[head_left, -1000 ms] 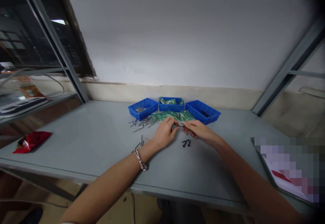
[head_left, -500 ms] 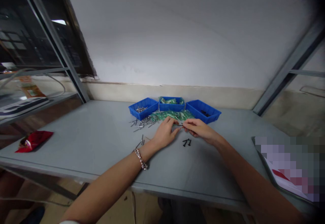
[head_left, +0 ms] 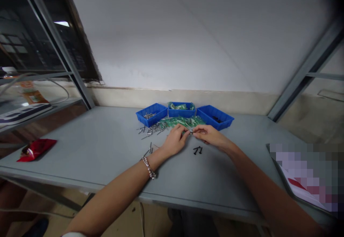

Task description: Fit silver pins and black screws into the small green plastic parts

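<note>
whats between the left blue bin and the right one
In the head view, a third blue bin stands between them, holding green packets.

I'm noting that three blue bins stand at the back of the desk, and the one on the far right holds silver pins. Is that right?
Not quite. The head view shows dark pieces in the far-right bin; the silver pins are in the far-left bin and loose near it. The rest stands.
</note>
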### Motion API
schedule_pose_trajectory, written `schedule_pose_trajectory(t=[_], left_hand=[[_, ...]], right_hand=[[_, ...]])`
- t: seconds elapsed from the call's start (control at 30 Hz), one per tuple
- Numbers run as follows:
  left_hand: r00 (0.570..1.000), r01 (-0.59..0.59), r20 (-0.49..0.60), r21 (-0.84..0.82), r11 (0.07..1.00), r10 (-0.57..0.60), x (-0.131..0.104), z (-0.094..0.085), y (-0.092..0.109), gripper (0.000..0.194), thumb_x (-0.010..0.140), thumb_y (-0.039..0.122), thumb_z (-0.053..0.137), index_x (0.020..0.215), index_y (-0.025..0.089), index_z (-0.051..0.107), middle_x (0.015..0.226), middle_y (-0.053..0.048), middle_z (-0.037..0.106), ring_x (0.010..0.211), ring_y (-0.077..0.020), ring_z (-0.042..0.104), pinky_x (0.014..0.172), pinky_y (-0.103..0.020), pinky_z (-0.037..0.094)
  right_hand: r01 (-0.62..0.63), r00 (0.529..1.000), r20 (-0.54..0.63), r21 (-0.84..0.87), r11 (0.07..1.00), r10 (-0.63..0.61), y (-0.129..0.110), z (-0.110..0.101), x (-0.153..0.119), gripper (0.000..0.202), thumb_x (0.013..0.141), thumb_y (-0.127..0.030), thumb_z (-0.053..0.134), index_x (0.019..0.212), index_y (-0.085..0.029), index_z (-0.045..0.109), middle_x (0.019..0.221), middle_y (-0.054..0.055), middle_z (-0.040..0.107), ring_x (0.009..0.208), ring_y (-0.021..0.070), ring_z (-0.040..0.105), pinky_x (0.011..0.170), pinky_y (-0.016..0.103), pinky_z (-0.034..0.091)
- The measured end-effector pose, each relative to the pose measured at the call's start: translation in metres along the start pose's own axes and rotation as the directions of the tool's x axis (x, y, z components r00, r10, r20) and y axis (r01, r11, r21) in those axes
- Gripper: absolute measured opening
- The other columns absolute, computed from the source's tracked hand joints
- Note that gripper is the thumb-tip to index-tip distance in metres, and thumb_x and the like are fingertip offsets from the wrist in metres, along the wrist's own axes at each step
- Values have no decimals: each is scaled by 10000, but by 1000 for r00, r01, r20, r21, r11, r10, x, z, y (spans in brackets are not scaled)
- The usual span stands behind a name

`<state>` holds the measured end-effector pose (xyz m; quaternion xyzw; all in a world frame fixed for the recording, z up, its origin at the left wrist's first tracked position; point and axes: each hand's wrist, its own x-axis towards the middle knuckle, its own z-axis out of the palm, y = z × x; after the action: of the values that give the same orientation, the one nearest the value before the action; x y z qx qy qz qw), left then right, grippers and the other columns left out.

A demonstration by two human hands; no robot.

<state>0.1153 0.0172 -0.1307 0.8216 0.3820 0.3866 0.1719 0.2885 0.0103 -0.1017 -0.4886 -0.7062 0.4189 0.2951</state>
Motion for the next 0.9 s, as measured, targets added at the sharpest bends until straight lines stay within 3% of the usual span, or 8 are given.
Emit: schedule_pose_trajectory(t=[0.27,0.47,0.73,0.9], left_hand=[[999,-26,-43,-45,999,24,0,-1,1,94,843,188,436,804,159,517,834,-46,497,782,-155,475,709,-299,415],[996,-74,-60,-76,994,70,0,-2,1,82,833,159,442,836,158,524,849,-45,477,747,-141,465,681,-282,423],[995,-80,-55,-36,996,78,-2,0,-1,87,814,217,507,879,161,521,875,-35,454,666,-117,440,661,-277,424],[998,-54,-46,2,999,54,-2,1,-2,105,815,241,508,869,153,530,878,-45,467,725,-139,470,703,-300,430]], right_hand=[[-6,999,32,62,998,4,6,-1,1,260,724,-273,592,951,-152,564,703,1,557,536,72,467,429,181,317],[-10,998,61,138,990,1,9,-1,1,276,801,-423,482,750,-163,559,662,-5,519,460,52,361,396,199,237],[-23,998,56,124,992,16,11,-2,2,213,782,-368,515,859,-173,555,659,-11,490,464,57,358,404,206,229],[-15,1000,12,107,994,14,5,-1,1,202,759,-324,545,867,-154,570,655,-3,509,477,57,384,418,200,258]])
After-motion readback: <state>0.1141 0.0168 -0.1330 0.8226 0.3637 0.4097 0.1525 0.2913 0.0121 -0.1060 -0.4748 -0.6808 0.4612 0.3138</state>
